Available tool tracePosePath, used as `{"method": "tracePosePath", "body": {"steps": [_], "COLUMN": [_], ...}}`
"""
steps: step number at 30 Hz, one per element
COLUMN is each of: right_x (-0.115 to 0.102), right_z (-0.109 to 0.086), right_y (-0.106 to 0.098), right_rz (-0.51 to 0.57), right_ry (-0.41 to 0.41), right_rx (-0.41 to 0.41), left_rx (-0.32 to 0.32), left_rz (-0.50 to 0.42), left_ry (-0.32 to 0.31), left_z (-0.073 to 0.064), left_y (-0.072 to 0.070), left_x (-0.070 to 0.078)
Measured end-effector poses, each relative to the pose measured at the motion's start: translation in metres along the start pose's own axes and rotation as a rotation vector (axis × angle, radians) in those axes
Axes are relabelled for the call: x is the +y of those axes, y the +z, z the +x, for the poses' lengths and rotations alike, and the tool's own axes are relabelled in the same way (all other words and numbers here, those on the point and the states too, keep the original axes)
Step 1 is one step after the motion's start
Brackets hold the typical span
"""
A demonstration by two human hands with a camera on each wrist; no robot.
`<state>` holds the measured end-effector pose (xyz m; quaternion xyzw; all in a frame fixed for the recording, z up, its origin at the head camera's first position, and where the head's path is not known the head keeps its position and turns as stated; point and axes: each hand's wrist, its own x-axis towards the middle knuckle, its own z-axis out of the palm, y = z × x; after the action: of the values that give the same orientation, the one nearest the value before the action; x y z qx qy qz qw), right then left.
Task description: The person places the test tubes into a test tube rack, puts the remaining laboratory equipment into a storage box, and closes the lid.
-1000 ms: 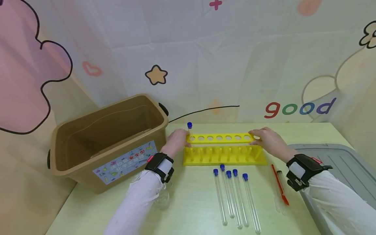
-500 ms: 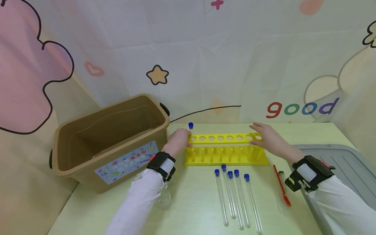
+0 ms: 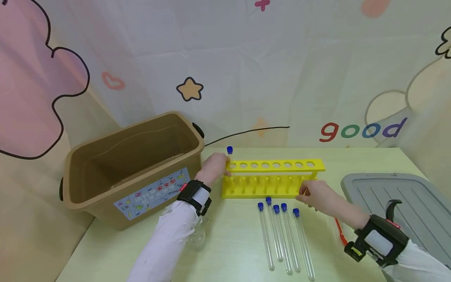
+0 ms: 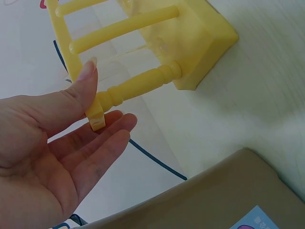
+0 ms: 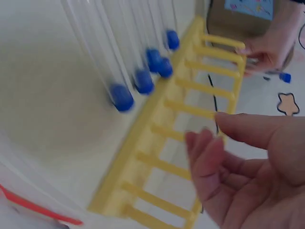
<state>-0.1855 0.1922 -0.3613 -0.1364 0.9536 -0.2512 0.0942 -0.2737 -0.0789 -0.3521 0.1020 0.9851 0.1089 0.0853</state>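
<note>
A yellow plastic test-tube rack (image 3: 271,188) stands upright near the back of the pale table (image 3: 229,256). The left hand (image 3: 215,167) pinches the left end of its pierced top rail, thumb against fingers, apparently to steady it. Beside that hand a clear, blue-capped tube (image 3: 230,150) stands in the leftmost hole, which supports it upright. The right hand (image 3: 322,196), loosely curled with nothing visible in its grasp, hovers before the rack's right end. Five clear blue-capped tubes (image 3: 282,239) lie just in front, caps towards the rack, perhaps for easy reach. A brown plastic bin (image 3: 105,214) sits left; rightward, a slim red tool (image 3: 341,234), partly hidden, lies near a grey ribbed lid (image 3: 415,207).
</note>
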Motion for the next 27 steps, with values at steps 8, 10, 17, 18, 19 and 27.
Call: {"method": "tracePosePath", "body": {"steps": [8,10,17,18,19,27], "right_x": [0.011,0.012,0.014,0.014,0.015,0.016], "right_z": [-0.005,-0.004,-0.003,-0.003,-0.003,-0.001], "right_y": [0.03,0.033,0.04,0.04,0.041,0.046], "right_rz": [-0.055,-0.056,0.001,0.006,0.009,-0.003], "right_ry": [0.181,0.196,0.208,0.207,0.21,0.246], "right_rx": [-0.133,-0.133,-0.127,-0.121,-0.119,-0.13], "left_rx": [-0.011,-0.015,-0.021,-0.02,-0.018,-0.005], "left_rz": [0.001,-0.004,-0.022,-0.025,-0.03,-0.069], "left_ry": [-0.008,-0.011,-0.017,-0.016,-0.016,-0.023], "left_z": [0.001,0.0,0.0,0.0,0.0,-0.001], "left_y": [0.002,0.001,0.001,0.001,0.0,0.0], "left_x": [0.0,0.0,-0.001,0.0,0.0,-0.002]}}
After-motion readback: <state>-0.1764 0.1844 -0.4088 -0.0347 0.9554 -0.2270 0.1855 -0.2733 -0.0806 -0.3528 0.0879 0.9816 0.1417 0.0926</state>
